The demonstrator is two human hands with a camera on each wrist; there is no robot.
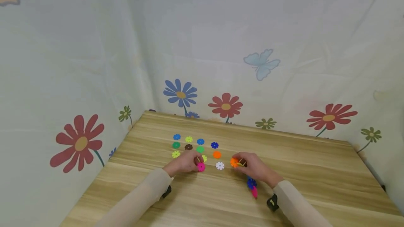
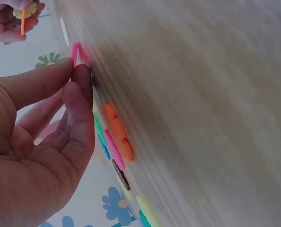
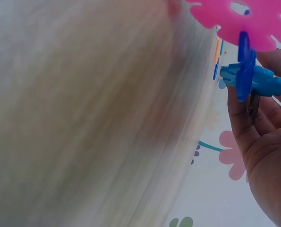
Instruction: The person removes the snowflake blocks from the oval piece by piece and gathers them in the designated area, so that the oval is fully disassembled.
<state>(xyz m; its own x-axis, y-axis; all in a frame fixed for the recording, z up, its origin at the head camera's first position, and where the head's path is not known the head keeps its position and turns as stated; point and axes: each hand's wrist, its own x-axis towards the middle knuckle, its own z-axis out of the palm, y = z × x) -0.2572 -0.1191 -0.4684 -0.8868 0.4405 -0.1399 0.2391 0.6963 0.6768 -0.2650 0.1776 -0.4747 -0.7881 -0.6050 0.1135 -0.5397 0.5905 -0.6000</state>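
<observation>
My left hand [image 1: 185, 162] pinches a pink snowflake disc [image 1: 201, 167] between thumb and fingertips, low over the wooden table. In the left wrist view that pink disc [image 2: 74, 54] appears edge-on, close to the tabletop. My right hand [image 1: 255, 166] holds a chain of slotted discs joined together. An orange disc [image 1: 234, 163] is at its far end, with a yellow piece beside the fingers. From the near side of the hand hang a dark blue disc [image 1: 251, 184] and a pink disc [image 1: 254, 192]. A light blue disc [image 3: 268, 81] shows in the right wrist view; fingers hide the chain's middle.
Several loose discs lie flat in rough rows on the table [image 1: 315, 171], beyond and beside the left hand. A white disc [image 1: 220, 165] and an orange disc [image 1: 217, 154] lie between the hands. Flower-printed cloth [image 1: 202, 62] hangs behind the table.
</observation>
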